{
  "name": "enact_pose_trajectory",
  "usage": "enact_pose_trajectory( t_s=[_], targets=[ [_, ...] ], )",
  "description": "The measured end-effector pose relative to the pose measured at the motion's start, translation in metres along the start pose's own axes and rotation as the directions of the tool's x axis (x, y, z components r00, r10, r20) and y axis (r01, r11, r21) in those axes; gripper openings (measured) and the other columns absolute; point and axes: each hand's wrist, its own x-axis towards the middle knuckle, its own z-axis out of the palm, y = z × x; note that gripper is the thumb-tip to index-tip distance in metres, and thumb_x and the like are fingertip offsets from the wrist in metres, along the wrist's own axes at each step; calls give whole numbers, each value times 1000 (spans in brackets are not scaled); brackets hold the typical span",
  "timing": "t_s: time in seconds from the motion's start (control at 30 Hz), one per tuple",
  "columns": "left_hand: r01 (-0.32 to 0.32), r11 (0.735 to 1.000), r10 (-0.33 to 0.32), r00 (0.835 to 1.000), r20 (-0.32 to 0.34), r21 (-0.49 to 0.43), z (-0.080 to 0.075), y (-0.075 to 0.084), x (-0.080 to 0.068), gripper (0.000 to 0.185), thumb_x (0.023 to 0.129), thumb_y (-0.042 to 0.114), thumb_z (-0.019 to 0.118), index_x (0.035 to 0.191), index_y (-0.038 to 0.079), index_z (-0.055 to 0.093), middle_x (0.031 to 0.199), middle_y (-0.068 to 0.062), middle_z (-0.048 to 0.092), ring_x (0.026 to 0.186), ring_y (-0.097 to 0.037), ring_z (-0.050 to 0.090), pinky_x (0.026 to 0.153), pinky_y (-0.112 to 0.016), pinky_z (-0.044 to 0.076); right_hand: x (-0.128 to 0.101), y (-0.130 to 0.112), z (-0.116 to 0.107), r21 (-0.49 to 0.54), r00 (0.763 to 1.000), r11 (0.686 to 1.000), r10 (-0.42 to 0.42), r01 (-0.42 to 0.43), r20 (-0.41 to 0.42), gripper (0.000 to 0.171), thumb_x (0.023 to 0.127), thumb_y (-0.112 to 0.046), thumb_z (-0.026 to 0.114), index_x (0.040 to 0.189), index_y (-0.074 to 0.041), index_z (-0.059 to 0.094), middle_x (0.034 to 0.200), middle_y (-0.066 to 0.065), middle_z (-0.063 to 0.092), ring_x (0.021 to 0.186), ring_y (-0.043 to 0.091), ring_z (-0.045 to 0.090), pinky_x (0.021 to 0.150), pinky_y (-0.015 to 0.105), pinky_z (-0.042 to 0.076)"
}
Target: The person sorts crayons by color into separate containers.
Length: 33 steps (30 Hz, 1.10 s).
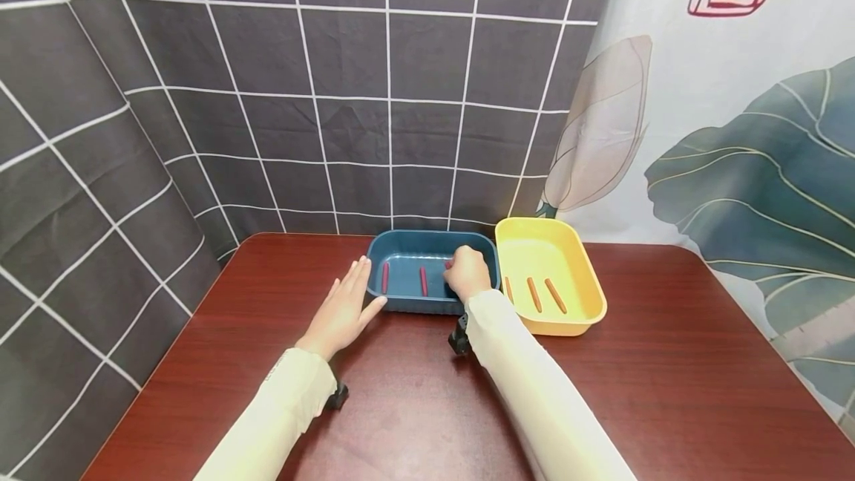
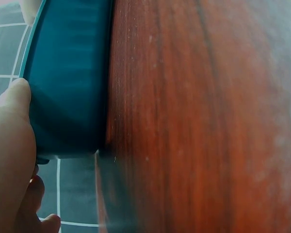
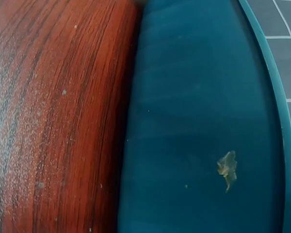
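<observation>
Two tubs side by side at table's (image 1: 414, 407) rear, left tub (image 1: 401, 247), right tub (image 1: 588, 280), sticks (image 1: 423, 280) inside each.

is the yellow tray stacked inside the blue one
No, the yellow tray sits on the table beside the blue tray.

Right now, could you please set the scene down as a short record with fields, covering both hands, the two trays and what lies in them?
left hand: flat, fingers straight, against the blue tray's left outer wall
right hand: fingers curled, inside the blue tray at its right end; what it holds is hidden
blue tray: on the table, two red sticks showing
yellow tray: right of the blue one, three orange sticks
table: dark red wood
</observation>
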Motion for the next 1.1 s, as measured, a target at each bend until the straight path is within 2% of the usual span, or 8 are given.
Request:
enact_pose_trajectory(
  t_s=[0.2,0.4,0.67,0.77,0.83,0.9,1.0,1.1],
  targets=[
    [-2,1000,2,1000,-5,5,0,1,1,82,103,44,55,159,-3,20,165,-20,23,152,-39,21,119,-60,21,0,0,-2,-31,1000,999,29,-29,0,44,86,0,65,52,-12,39,50,-1,29,47,17,32,48,32,30],
    [3,1000,-3,1000,-1,-1,0,2,1,82,103,45,54,160,-3,19,166,-19,22,153,-38,21,120,-60,21,-2,-1,-7,-45,999,998,46,-47,-8,36,85,0,63,56,-10,45,53,2,37,51,21,40,51,35,38],
    [7,1000,-7,1000,1,-2,-1,3,0,82,103,45,55,160,-3,19,166,-19,21,153,-37,19,120,-60,20,-7,2,-9,25,1000,1000,-16,16,3,50,84,3,61,51,-14,29,51,-3,19,46,14,20,45,29,22],
    [8,1000,-8,1000,-2,-3,-1,3,0,82,103,43,56,160,-3,19,166,-20,21,153,-38,19,120,-60,20,-10,3,-10,48,999,998,-46,46,0,48,86,0,61,52,-14,29,50,-3,20,46,13,21,46,28,21],
    [11,1000,-11,1000,-3,-5,-1,3,0,82,103,43,56,160,-3,19,166,-20,21,153,-38,19,120,-60,20,-13,2,-13,67,998,996,-55,55,-6,41,86,-1,60,55,-12,35,51,-2,26,46,14,27,48,29,25],
    [12,1000,-12,1000,-3,-6,-1,2,-1,82,103,43,56,160,-3,19,166,-20,21,153,-38,19,120,-60,20,-16,2,-16,80,998,995,-56,56,-11,29,87,-4,61,62,-10,46,55,-2,38,51,15,39,52,29,34],
    [14,1000,-14,1000,-4,-7,0,1,-1,82,103,43,56,160,-3,19,166,-19,21,153,-38,19,120,-60,20,-22,2,-22,95,997,993,-70,72,-22,8,87,-6,60,79,-5,63,68,3,57,63,19,54,62,34,47],
    [7,1000,-7,1000,-4,-13,0,1,-1,82,103,43,56,159,-4,19,165,-20,22,152,-39,20,119,-61,21,-28,5,-29,83,993,990,-112,116,-41,11,88,-8,61,91,-3,69,78,6,65,71,22,59,70,37,52]
  ],
)
